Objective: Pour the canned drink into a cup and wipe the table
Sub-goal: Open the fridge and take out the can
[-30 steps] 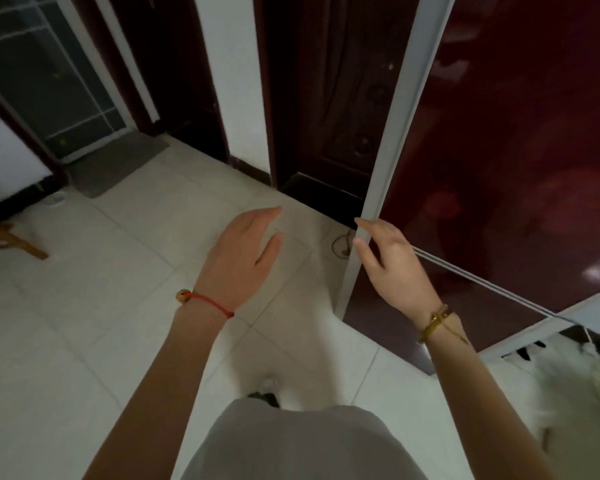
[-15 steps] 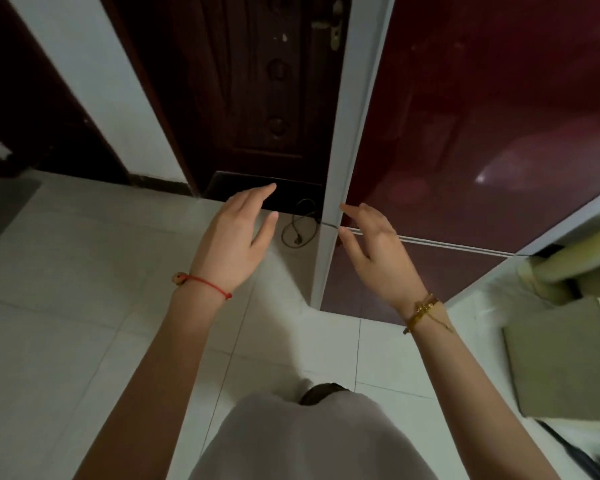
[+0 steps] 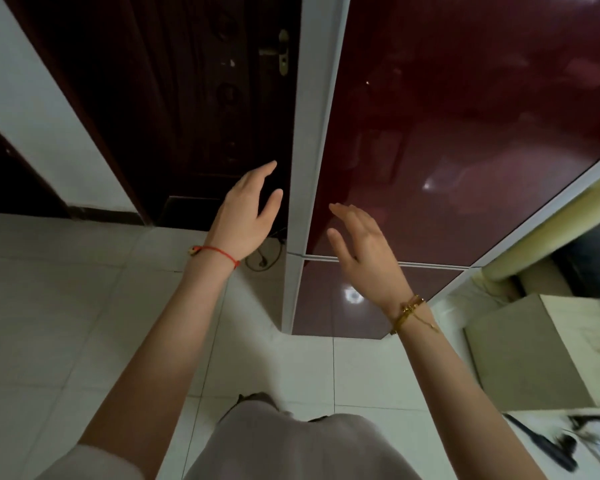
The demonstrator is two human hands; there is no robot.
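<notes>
Head view, looking down past a light grey garment [image 3: 291,445] at the bottom edge. Left hand [image 3: 245,216] raised over the white tiled floor [image 3: 66,289], fingers straight and loosely spread, holding nothing, a red string bracelet [image 3: 219,252] at the wrist. Right hand [image 3: 364,251] raised in front of a glossy dark red cabinet [image 3: 447,133], fingers straight and slightly apart, empty too, a gold bracelet [image 3: 407,311] on that wrist. Both hands apart from each other and, as far as can be told, touching nothing. White corner post [image 3: 312,133] between the two, running from the top edge to the floor. Dark wooden door [image 3: 194,98] behind the left hand, with a brass handle [image 3: 281,51]. Loop of dark cable [image 3: 264,261] on the floor, partly hidden by the left wrist. Pale box [image 3: 541,351] at right, cut off by the frame. Blurred dark items [image 3: 561,448] at lower right, not identifiable. No can, cup or table anywhere in view.
</notes>
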